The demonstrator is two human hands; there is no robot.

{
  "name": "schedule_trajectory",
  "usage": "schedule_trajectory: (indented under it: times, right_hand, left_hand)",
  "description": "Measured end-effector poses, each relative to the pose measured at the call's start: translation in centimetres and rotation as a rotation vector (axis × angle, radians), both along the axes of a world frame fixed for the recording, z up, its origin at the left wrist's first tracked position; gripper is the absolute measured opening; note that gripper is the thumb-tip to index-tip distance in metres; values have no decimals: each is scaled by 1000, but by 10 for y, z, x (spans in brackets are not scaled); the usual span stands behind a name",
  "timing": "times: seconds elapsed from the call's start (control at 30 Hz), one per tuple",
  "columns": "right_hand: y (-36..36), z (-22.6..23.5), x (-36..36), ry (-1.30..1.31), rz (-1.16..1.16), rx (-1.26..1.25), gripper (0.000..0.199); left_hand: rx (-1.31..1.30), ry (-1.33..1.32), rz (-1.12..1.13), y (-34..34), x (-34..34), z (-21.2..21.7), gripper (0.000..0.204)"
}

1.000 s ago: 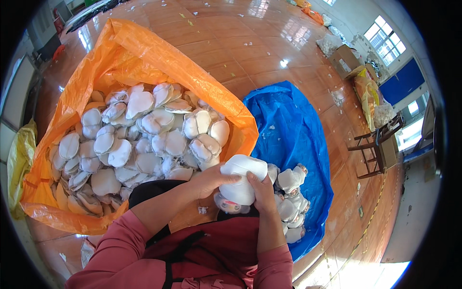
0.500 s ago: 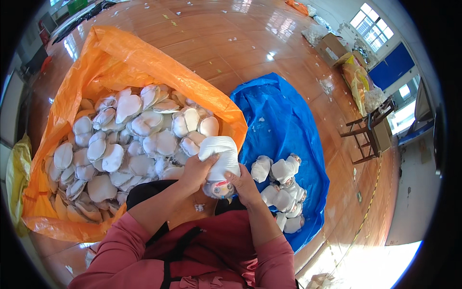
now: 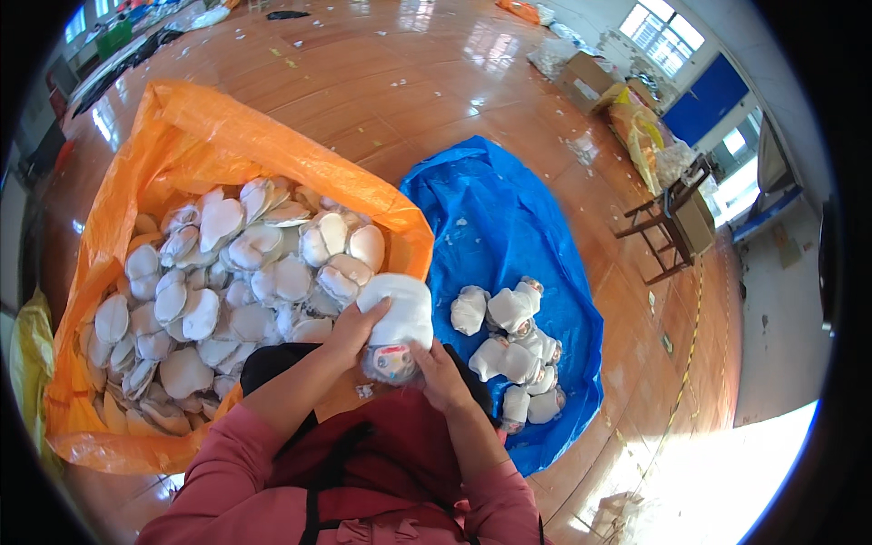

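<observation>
Above my lap I hold a doll head (image 3: 392, 363) with a printed face, covered in clear film and partly wrapped in a white padded cup (image 3: 400, 304). My left hand (image 3: 357, 331) pinches the pad's left side, thumb on top. My right hand (image 3: 442, 374) grips the lower right, its fingers by the pad's edge and the head. The face points toward me, below the pad. To the left, an orange woven sack (image 3: 263, 136) lies open, heaped with similar white padded cups (image 3: 292, 277). On a blue sheet (image 3: 490, 213) at the right lie several white-wrapped doll heads (image 3: 520, 361).
A yellow sack (image 3: 34, 354) stands at the far left. Beyond the blue sheet, the tiled floor carries white scraps and a wooden chair (image 3: 668, 222). Cardboard boxes (image 3: 584, 80) and bags sit along the back right wall. Bright light falls at the lower right.
The view has shifted, so the surroundings sit differently in the picture. Both hands still hold the doll head; its face has turned more upright and the pad looks flatter and squarer.
</observation>
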State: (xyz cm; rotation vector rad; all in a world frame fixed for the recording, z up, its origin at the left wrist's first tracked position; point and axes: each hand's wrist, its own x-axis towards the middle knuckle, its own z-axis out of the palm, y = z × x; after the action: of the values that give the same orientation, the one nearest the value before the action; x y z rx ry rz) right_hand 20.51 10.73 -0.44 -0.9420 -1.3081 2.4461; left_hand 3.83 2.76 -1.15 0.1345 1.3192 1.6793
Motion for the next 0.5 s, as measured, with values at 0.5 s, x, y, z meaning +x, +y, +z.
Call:
schedule_trajectory:
  times: [0.5]
  right_hand:
    - [112, 12, 149, 268, -916, -6, 47]
  left_hand:
    - [1215, -635, -1436, -60, 187, 239, 39]
